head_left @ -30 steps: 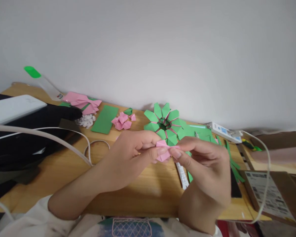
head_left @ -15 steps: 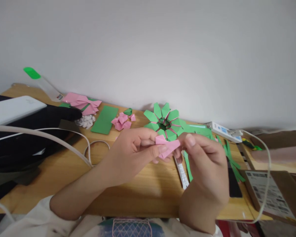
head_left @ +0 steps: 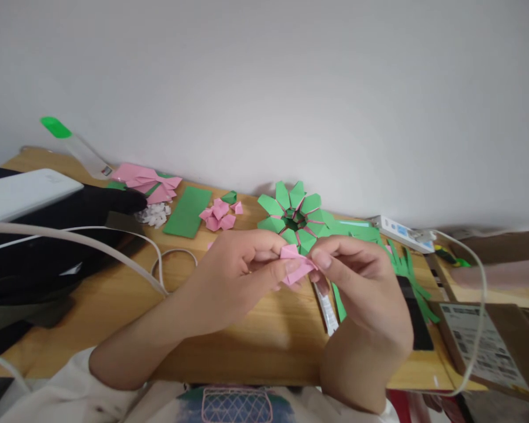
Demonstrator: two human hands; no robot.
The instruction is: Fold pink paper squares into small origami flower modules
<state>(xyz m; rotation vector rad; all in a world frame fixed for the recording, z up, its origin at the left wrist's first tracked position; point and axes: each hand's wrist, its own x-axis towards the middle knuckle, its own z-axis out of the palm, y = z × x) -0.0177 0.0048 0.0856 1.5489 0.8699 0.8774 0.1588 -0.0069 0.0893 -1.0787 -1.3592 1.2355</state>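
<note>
A folded pink paper piece (head_left: 296, 271) is held between both hands above the wooden table. My left hand (head_left: 242, 273) pinches its left side between thumb and fingers. The thumb and fingertips of my right hand (head_left: 364, 282) close on its right tip. Just behind the hands stands a ring of green folded petals (head_left: 311, 204) with pink edges inside. To the left lie several small pink folded pieces (head_left: 219, 215) and a green paper rectangle (head_left: 187, 211). Partly under my right hand is a white tube (head_left: 328, 311).
A power strip (head_left: 401, 232) with a white cable is at the back right, near green paper strips (head_left: 412, 282). On the right is a cardboard box (head_left: 489, 346). A white device (head_left: 30, 191) rests on black fabric (head_left: 92, 202) at left.
My right fingertips have moved slightly left onto the pink piece's right tip, which is now partly covered by the thumb. My left hand keeps its hold.
</note>
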